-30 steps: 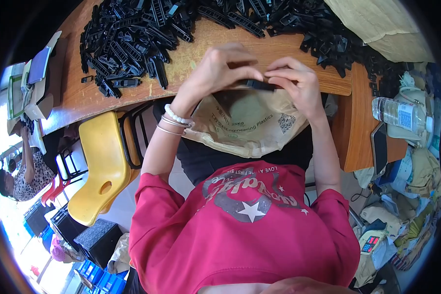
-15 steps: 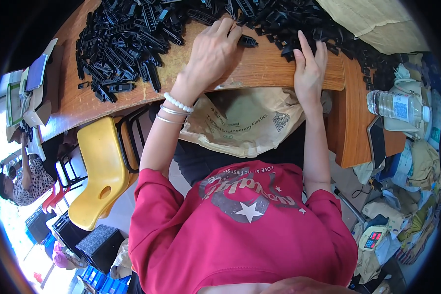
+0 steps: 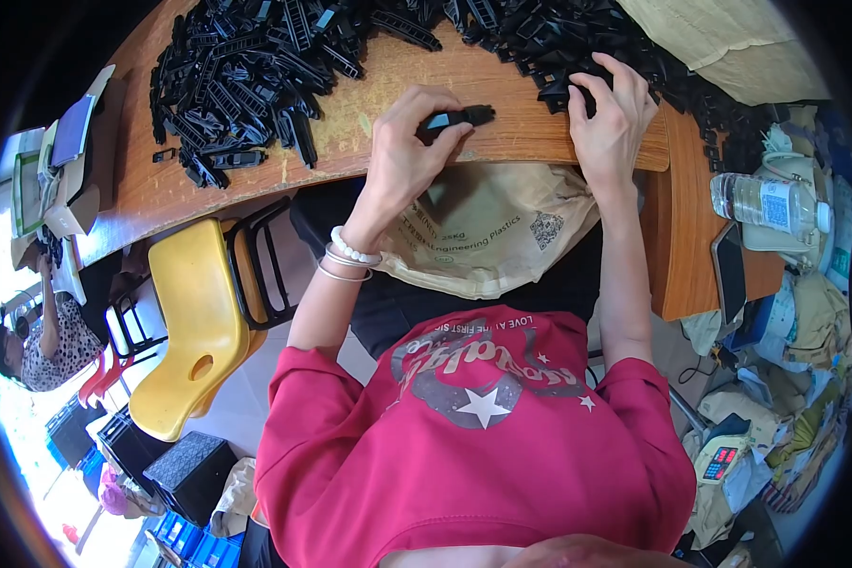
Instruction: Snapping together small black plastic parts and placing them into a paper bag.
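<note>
My left hand (image 3: 412,142) is closed around a long black plastic part (image 3: 459,119), held over the front of the wooden table. One end of the part sticks out to the right past my fingertips. At the right, my right hand (image 3: 613,128) is at the near edge of a heap of small black plastic parts (image 3: 549,57). Its thumb and index finger curl toward each other in a pinch, and I cannot make out what is between them. A bigger pile of ladder-like black plastic parts (image 3: 246,80) lies to the left of my left hand.
Below the table edge, an open paper sack (image 3: 483,256) sits at my lap. Another paper sack (image 3: 738,43) stands at the far right. A plastic bottle (image 3: 767,205) and a phone (image 3: 729,262) lie on the right. A yellow chair (image 3: 194,322) stands to the left, and a person (image 3: 57,350) is beyond it.
My left hand has drawn back from the pile toward the table's front edge with the black part. My right hand's fingers have curled in beside the right heap.
</note>
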### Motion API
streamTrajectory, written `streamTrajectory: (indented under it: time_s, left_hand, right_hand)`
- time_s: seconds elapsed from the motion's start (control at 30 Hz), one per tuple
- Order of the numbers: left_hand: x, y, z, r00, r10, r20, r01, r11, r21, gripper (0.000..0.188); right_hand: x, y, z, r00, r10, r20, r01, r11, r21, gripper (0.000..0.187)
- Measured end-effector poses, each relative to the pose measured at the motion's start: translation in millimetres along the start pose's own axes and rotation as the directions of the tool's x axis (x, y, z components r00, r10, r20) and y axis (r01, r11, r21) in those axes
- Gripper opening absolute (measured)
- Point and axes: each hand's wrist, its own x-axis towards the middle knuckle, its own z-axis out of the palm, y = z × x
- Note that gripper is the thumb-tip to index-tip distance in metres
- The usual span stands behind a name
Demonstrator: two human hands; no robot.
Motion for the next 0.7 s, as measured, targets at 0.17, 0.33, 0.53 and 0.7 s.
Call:
streamTrajectory:
  time_s: [0.17, 0.33, 0.53, 0.7]
  left_hand:
    - [-2, 5, -2, 0.947, 0.318, 0.036, -0.31, 0.885, 0.347, 0.025]
    - [-9, 3, -9, 0.973, 0.227, 0.043, -0.227, 0.905, 0.361, 0.024]
    - [-7, 2, -16, 0.969, 0.234, 0.082, -0.248, 0.903, 0.35, 0.022]
    - [-6, 3, -18, 0.955, 0.277, 0.107, -0.297, 0.886, 0.356, 0.023]
  right_hand:
    - [12, 0, -2, 0.995, -0.071, -0.072, 0.082, 0.983, 0.165, 0.015]
    - [-7, -59, 1, 0.972, 0.147, 0.186, -0.236, 0.661, 0.712, 0.03]
    - [-27, -51, 7, 0.991, 0.092, 0.1, -0.134, 0.789, 0.6, 0.026]
    - [-26, -50, -5, 0.957, 0.196, 0.215, -0.288, 0.723, 0.628, 0.026]
